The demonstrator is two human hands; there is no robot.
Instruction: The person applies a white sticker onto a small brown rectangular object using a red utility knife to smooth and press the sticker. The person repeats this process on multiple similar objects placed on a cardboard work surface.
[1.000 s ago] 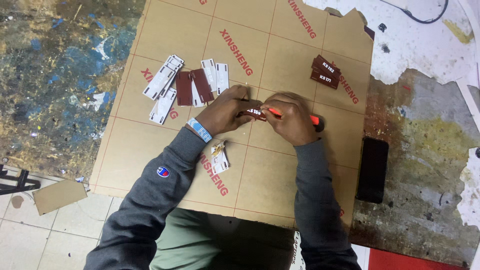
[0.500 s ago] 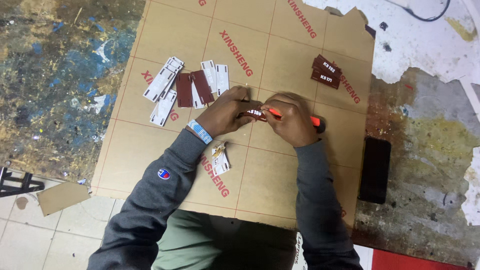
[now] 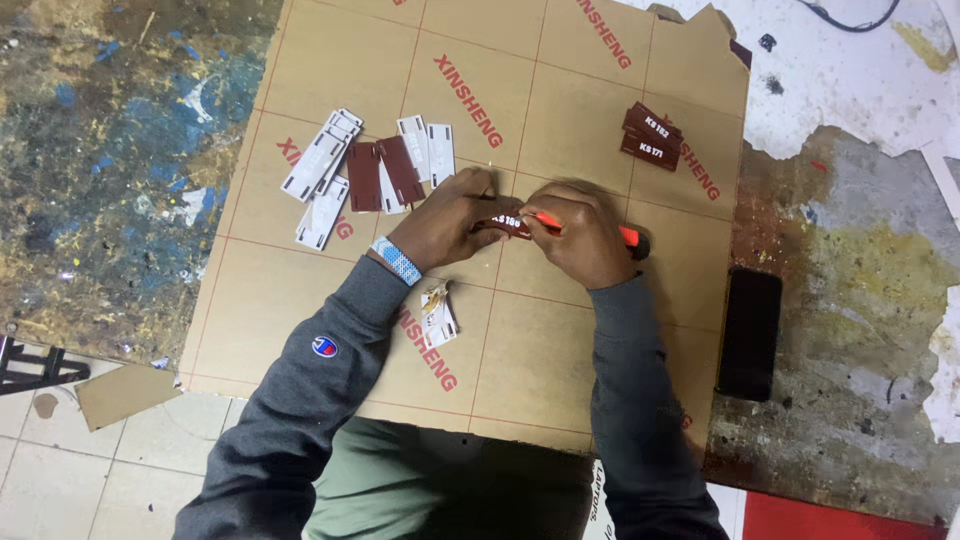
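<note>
My left hand (image 3: 452, 220) grips a small dark brown plastic tag (image 3: 507, 222) with white marks, held just above a tan paper-covered sheet (image 3: 560, 330). My right hand (image 3: 582, 236) holds an orange tool (image 3: 628, 236) whose tip touches the tag's right end. Both hands meet at the middle of the sheet. A blue and white band circles my left wrist (image 3: 397, 261). My fingers hide most of the tag.
White and brown tags (image 3: 365, 172) lie spread at the sheet's upper left. A small stack of brown tags (image 3: 651, 137) rests at upper right. Peeled scraps (image 3: 437, 312) sit by my left forearm. A black phone (image 3: 749, 333) lies on the stained table, right.
</note>
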